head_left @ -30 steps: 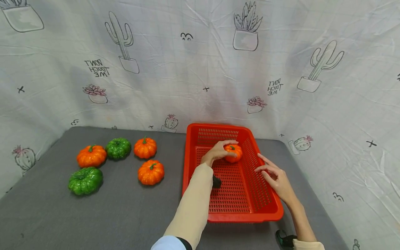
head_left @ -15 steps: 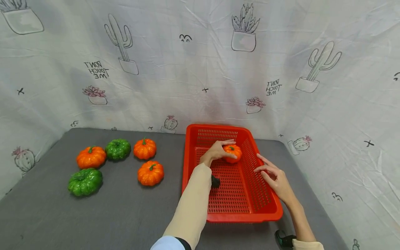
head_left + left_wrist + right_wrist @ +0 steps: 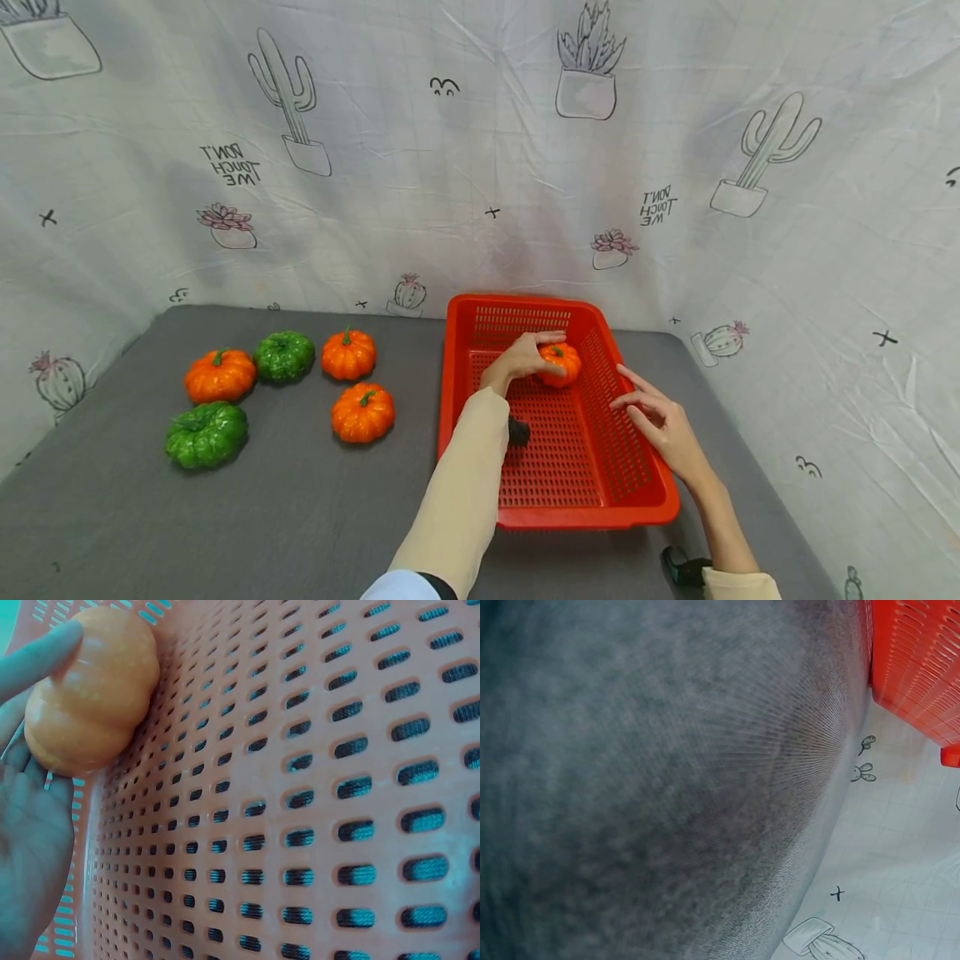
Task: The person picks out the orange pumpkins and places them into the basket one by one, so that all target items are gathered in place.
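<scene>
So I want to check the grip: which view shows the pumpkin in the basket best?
The left wrist view: the orange pumpkin fills the corner, with the left hand cupped round it against the basket mesh. The head view shows it small, partly behind fingers. The right wrist view misses it.

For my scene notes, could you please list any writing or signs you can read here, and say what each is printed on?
"DON'T TOUCH ME", mirror-reversed, on the backdrop cloth: upper left.
The same text, right of centre.
The pumpkin, basket and table carry no writing.
</scene>
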### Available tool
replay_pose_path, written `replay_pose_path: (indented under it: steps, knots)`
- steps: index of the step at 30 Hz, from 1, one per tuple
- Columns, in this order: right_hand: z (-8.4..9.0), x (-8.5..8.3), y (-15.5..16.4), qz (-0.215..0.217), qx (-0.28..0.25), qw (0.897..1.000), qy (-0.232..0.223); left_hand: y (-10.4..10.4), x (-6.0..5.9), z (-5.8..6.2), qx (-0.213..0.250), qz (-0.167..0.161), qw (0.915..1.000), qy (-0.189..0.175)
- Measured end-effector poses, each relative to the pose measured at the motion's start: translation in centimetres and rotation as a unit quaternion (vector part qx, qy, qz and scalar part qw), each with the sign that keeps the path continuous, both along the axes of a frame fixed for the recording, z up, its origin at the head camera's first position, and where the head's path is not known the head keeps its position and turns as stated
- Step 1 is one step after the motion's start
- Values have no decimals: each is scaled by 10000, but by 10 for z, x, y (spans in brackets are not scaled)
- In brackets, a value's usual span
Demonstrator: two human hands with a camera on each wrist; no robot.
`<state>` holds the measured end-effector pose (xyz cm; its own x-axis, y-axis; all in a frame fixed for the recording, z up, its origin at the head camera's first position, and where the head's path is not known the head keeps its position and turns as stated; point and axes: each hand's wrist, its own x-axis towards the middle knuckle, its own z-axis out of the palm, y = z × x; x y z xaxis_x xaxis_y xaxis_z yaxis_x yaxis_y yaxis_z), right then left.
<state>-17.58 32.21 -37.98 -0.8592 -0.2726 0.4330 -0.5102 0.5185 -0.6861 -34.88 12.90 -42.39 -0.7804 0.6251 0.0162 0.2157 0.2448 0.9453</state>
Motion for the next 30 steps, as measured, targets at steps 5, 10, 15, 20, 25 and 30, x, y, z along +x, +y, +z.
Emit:
replay_pose_path:
  steps: [5, 10, 15, 20, 25, 30]
  knots:
    - [0, 0, 0, -18, 0, 10000, -20, 2, -5, -8, -58, 82, 9999, 68]
    - [0, 0, 1, -30, -14, 10000, -62, 2, -6, -5, -119, 77, 9998, 131]
    - [1, 0, 0, -17, -32, 10000, -85, 2, -6, -3, -157, 97, 9997, 131]
    - [2, 1, -1, -32, -37, 10000, -64, 2, -5, -1, -193, 90, 9998, 64]
    - [3, 1, -2, -60, -49, 9999, -95, 1, -6, 4, -146, 105, 9997, 170]
    - [3, 1, 0, -44, -44, 10000, -69, -2, -6, 21, 13, 201, 9987, 477]
